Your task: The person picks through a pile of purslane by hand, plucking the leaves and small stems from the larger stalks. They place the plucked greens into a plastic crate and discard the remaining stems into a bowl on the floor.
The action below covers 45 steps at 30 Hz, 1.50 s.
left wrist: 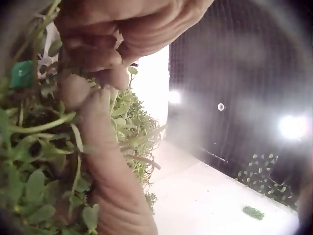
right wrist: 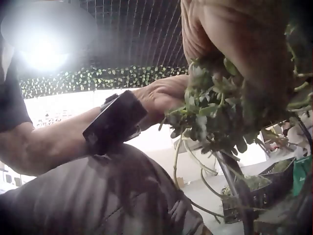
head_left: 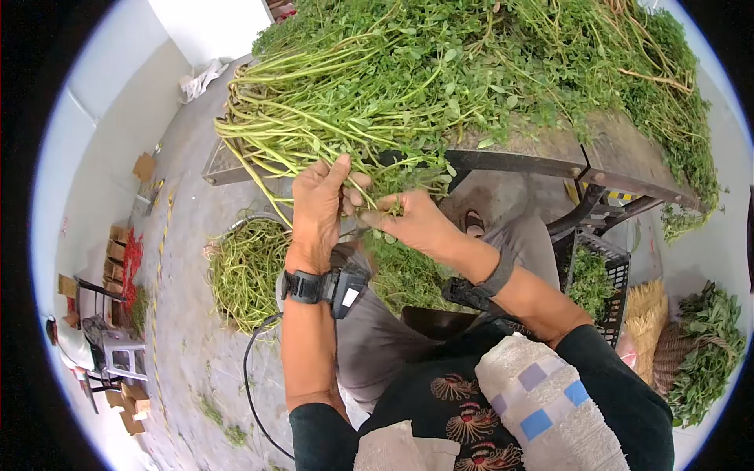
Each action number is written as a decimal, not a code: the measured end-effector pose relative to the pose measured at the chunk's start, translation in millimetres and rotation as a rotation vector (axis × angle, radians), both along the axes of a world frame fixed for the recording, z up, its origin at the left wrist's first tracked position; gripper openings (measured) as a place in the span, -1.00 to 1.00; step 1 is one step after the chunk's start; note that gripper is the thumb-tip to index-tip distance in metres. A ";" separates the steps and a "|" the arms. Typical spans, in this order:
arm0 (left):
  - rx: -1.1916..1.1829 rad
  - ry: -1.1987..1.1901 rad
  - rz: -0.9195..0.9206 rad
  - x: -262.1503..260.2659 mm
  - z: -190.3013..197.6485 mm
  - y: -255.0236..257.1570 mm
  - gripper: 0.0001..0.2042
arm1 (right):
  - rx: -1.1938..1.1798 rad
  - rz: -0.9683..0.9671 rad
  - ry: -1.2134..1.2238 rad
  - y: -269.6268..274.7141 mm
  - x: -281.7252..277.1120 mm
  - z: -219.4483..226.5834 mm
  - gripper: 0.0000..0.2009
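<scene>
Both hands work close together just off the near edge of a table point(head_left: 542, 145) heaped with long green leafy stems point(head_left: 314, 133). My left hand point(head_left: 316, 195) pinches a thin stem between thumb and fingers. From the right, my right hand point(head_left: 418, 224) meets it and grips the leafy end, a sprig point(right wrist: 210, 105) of small rounded, fleshy leaves. In the left wrist view the fingertips of both hands nearly meet, with leaves point(left wrist: 36, 186) around them. Purslane is what the stems look like.
Left of the knees, a round container holds bare stems point(head_left: 250, 271). Leafy greens point(head_left: 416, 275) lie low between the legs. A black crate point(head_left: 616, 279) with greens stands at right, beside a straw bundle point(head_left: 646, 314). Cardboard boxes point(head_left: 116, 251) and a stool point(head_left: 124, 353) stand far left.
</scene>
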<state>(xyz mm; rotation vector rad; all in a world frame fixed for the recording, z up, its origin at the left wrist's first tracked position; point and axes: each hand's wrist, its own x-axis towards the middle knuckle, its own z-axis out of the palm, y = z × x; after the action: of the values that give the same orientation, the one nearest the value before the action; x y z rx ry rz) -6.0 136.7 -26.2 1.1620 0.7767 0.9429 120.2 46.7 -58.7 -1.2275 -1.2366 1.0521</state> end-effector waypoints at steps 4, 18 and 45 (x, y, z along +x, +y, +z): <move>-0.008 0.006 -0.032 -1.2 -5.8 2.8 -0.81 | -0.055 0.046 -0.247 -6.8 11.7 6.8 -0.78; 0.019 0.086 0.129 1.9 0.7 7.4 -0.75 | 0.081 0.040 -0.265 -53.4 66.3 58.6 -0.77; -0.251 -0.310 -0.347 -23.4 7.7 9.8 -0.73 | 0.251 -0.020 -0.434 6.3 46.8 56.2 -0.74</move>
<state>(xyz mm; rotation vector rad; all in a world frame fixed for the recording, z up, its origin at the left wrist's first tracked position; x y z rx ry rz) -29.4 146.4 -18.5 0.8681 0.4111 0.6902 167.0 53.0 -2.5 -1.3049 -1.6277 0.6049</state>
